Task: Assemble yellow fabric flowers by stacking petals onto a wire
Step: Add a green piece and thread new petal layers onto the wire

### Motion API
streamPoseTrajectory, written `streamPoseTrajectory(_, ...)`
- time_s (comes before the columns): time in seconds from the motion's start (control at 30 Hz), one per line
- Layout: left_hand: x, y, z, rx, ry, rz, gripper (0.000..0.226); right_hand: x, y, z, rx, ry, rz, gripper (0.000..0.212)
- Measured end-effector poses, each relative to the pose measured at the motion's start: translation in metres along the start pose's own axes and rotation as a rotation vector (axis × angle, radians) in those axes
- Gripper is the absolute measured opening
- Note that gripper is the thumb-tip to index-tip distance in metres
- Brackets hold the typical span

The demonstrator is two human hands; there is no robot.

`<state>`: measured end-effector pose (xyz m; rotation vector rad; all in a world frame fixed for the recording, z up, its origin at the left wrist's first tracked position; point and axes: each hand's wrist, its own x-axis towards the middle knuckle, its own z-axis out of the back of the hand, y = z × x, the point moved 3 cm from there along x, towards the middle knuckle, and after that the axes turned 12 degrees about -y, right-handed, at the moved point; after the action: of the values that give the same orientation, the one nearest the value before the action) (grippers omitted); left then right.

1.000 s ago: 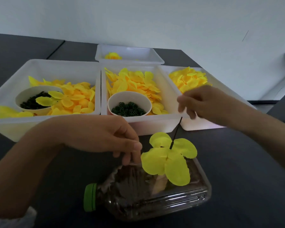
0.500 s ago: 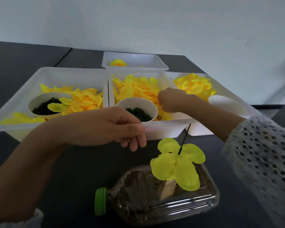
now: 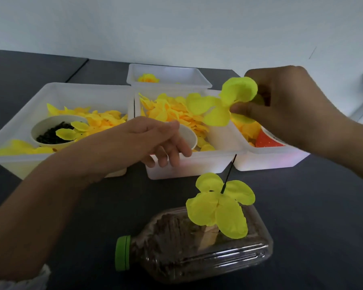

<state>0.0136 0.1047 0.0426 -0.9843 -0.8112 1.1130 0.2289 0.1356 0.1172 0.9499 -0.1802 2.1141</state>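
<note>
right hand: the right hand (image 3: 289, 105) is up over the right tray (image 3: 270, 162), thumb and fingers pinched on a loose petal piece (image 3: 224, 101), which hangs off to its left over the trays

left hand: the left hand (image 3: 147, 141) is out in front of the middle tray (image 3: 187, 170), fingers loosely curled, nothing in it as far as I can tell, so not really clamped on anything

wire: thin black wire (image 3: 228, 174) pokes up out of the bottle (image 3: 197, 245), leaning up and a bit to the right, its tip just in front of the middle tray wall

already on it: one yellow-green petal layer (image 3: 220, 208) sits low on the wire, spread flat above the bottle

bottle: lying on its side on the dark table (image 3: 323, 216), green cap (image 3: 122, 256) pointing left, dirt-looking fill inside

the bit that matters: the wire tip is below the held petal piece and a touch toward me, roughly between the two hands; right hand has the piece so I'd guess it comes down along the wire's tilt, centre hole first (can't actually see the hole from here)

nearer hand: left looks about as close to the tip as the right, probably there to steady things

supplies: left tray (image 3: 57, 91) and middle tray are full of yellow petals, each with a cup of dark green bits (image 3: 50, 135); small back tray (image 3: 170, 80) holds what looks like a finished flower

risk: floppy fabric, easy to miss the tip
</note>
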Motion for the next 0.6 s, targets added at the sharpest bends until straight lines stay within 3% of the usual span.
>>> streamPoseTrajectory(0.17, -0.007, -0.011, -0.017, -0.072, 0.051, 0.006, 0.073, -0.031, 0.022, 0.013, 0.023, -0.156, 0.263, 0.007)
streamPoseTrajectory(0.3, -0.016, -0.022, -0.026, -0.08, 0.056, -0.097, 0.053, -0.047, 0.018, 0.007, -0.002, -0.192, 0.473, 0.014)
streamPoseTrajectory(0.37, -0.019, -0.026, -0.027, -0.091, 0.059, -0.133, 0.045, -0.05, 0.015, 0.005, -0.013, -0.207, 0.478, 0.017)
streamPoseTrajectory(0.47, -0.021, -0.03, -0.027, -0.055, 0.041, -0.161, 0.032, -0.057, 0.006, 0.002, 0.032, -0.162, 0.331, 0.013)
streamPoseTrajectory(0.53, -0.021, -0.03, -0.027, -0.042, 0.03, -0.16, 0.03, -0.062, -0.002, -0.001, 0.139, -0.127, 0.11, 0.015)
streamPoseTrajectory(0.6, -0.021, -0.03, -0.026, -0.032, 0.035, -0.154, 0.028, -0.064, -0.01, -0.005, 0.417, -0.071, -0.192, 0.02)
